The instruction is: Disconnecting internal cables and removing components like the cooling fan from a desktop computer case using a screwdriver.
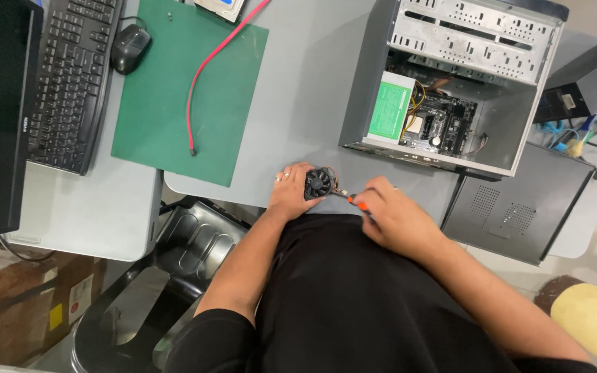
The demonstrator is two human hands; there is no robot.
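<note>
I count one small black cooling fan (318, 184), one orange-handled screwdriver (355, 201) and one open computer case (450, 83). The fan is round, its blades dark, with thin wires trailing, and sits at the grey table's (298, 103) near edge. My left hand (291, 190) cups it; my right hand (395, 214) grips the screwdriver, tip seemingly touching the fan.

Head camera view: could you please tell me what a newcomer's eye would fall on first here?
Most striking is the open computer case lying on its side at the upper right of the grey table, its circuit board and wires exposed. At the table's near edge, the left hand steadies a small black fan while the right hand holds an orange-handled screwdriver to it. A red cable trails across the green mat on the left.
</note>
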